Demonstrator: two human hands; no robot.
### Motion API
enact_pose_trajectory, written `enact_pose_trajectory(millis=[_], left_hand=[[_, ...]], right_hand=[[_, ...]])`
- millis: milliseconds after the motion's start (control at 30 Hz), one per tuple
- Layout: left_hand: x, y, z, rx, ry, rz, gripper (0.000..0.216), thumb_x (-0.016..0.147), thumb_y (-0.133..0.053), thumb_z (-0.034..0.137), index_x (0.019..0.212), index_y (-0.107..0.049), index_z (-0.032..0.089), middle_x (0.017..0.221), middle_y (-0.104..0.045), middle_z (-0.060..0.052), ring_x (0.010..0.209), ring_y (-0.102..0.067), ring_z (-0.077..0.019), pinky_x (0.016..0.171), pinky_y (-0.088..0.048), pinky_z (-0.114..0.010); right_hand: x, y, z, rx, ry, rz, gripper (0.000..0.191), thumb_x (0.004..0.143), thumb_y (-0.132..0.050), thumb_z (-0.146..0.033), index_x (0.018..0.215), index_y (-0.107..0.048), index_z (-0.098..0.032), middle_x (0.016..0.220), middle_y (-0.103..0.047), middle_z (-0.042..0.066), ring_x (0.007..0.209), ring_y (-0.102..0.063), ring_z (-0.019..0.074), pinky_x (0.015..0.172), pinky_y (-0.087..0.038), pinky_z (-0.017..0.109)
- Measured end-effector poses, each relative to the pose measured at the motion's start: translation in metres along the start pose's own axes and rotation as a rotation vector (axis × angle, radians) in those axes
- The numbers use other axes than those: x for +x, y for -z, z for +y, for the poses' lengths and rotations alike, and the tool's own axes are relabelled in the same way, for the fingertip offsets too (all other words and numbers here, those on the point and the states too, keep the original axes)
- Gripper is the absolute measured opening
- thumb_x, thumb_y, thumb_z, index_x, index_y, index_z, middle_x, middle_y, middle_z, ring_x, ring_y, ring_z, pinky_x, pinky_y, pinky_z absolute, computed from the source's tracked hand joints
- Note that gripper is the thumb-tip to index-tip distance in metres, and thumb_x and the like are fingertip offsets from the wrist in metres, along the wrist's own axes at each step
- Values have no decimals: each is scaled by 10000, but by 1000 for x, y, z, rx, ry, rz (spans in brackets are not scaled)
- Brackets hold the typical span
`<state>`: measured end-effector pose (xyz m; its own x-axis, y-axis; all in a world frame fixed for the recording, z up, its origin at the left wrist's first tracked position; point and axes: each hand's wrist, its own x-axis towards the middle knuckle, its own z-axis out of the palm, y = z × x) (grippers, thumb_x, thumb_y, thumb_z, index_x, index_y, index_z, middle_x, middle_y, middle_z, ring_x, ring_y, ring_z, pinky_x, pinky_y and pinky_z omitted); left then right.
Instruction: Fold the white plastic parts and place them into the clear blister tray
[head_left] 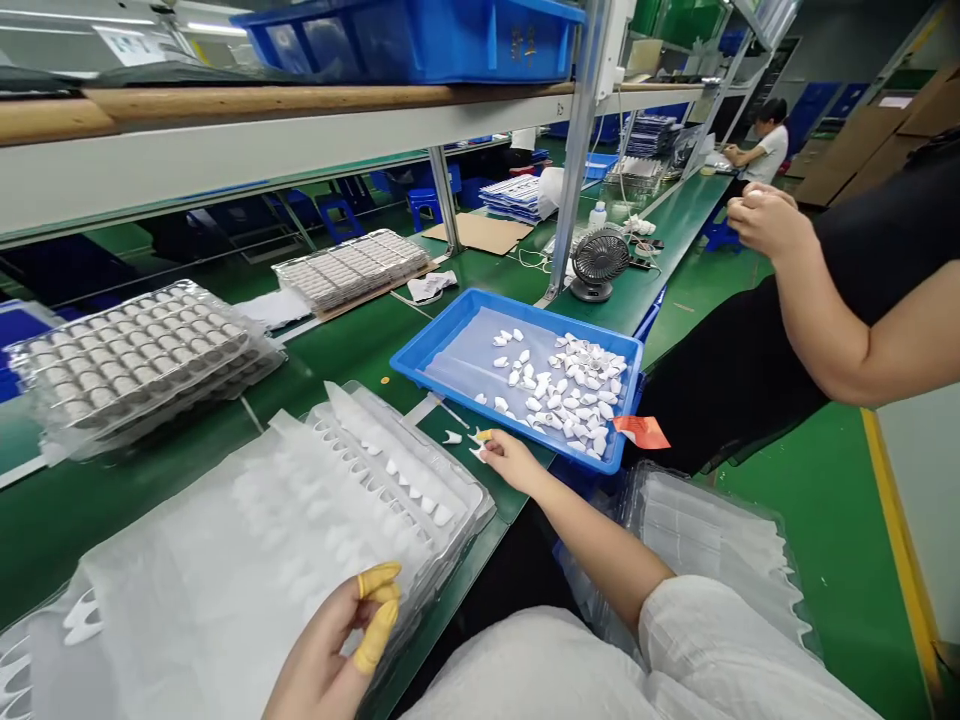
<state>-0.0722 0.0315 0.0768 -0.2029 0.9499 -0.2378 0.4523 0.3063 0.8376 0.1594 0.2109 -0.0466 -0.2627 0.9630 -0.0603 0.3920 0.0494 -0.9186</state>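
My right hand, with a yellow finger cot on a fingertip, pinches a small white pronged part just over the green bench. Another white part lies beside it on the bench. My left hand is near the front edge of a stack of clear trays. Yellow cots cover its thumb and fingertips, which are loosely curled and apart with nothing visible between them. A translucent white sheet covers much of the top tray, and rows of white parts show in its pockets.
A blue tray of loose white parts sits beyond my right hand, with an orange tag at its corner. Filled trays stand back left. A small fan is near a metal post. A co-worker's arm is at right.
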Motion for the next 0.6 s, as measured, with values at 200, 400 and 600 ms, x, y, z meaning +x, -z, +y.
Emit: enact_pose_trajectory(millis=[200, 400, 600], left_hand=[[12, -3, -8, 33, -195, -89, 443, 862, -570, 486, 1213, -572, 215, 934, -644, -62, 895, -618, -234, 862, -504, -391], [9, -3, 1, -374, -194, -268, 520, 877, -567, 497, 1303, -518, 203, 863, -586, -44, 721, -542, -166, 687, -499, -308], [-2, 2, -7, -584, -114, -221, 422, 779, -699, 498, 1033, -614, 172, 810, -584, -27, 694, -513, -141, 610, -441, -247]], right_hand=[[-53, 2, -73, 550, 33, -200, 269, 818, -664, -379, 992, -552, -206, 835, -598, 6, 745, -591, 138, 682, -461, 267], [-79, -23, -116, 675, -12, -538, 248, 808, -703, -408, 839, -609, -181, 741, -618, 10, 686, -576, 130, 680, -451, 276], [-79, -44, -118, 634, -6, -592, 278, 791, -706, -451, 844, -615, -194, 760, -560, 0, 690, -525, 132, 680, -435, 283]])
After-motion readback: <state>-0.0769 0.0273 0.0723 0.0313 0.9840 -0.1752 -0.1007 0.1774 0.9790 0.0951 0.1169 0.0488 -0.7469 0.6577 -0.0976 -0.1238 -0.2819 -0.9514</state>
